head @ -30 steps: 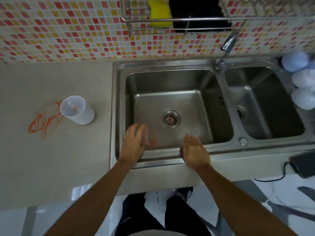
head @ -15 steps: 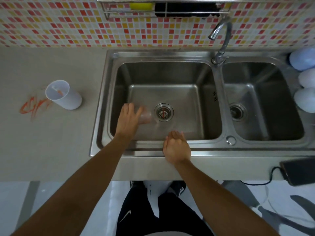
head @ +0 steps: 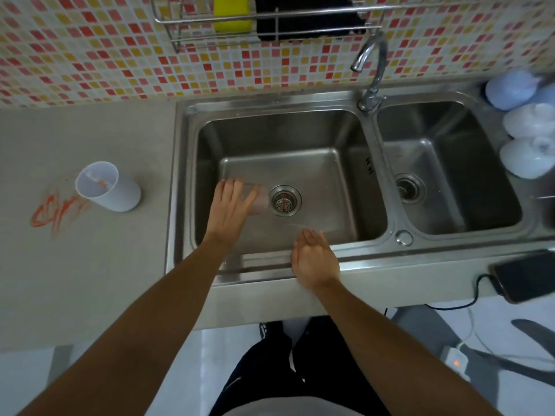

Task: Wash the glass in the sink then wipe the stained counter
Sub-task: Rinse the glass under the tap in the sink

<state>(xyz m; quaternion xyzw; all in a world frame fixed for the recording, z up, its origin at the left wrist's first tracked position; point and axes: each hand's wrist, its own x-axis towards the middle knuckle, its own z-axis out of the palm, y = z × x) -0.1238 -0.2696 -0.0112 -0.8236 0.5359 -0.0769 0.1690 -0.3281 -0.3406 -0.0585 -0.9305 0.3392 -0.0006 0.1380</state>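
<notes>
A clear glass (head: 259,202) lies in the left basin of the steel double sink (head: 371,187), just left of the drain strainer (head: 284,200). The left hand (head: 229,212) reaches over it, fingers straight. The right hand (head: 314,259) hangs relaxed, holding nothing, at the front rim. On the grey counter (head: 90,265), a white cup (head: 108,187) stands beside an orange-red stain (head: 57,210). Mosaic tiles (head: 90,49) back the wall. No writing is legible.

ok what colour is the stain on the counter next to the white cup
Orange-red, smeared in streaks: the stain on the grey counter, seen in the head view.
</notes>
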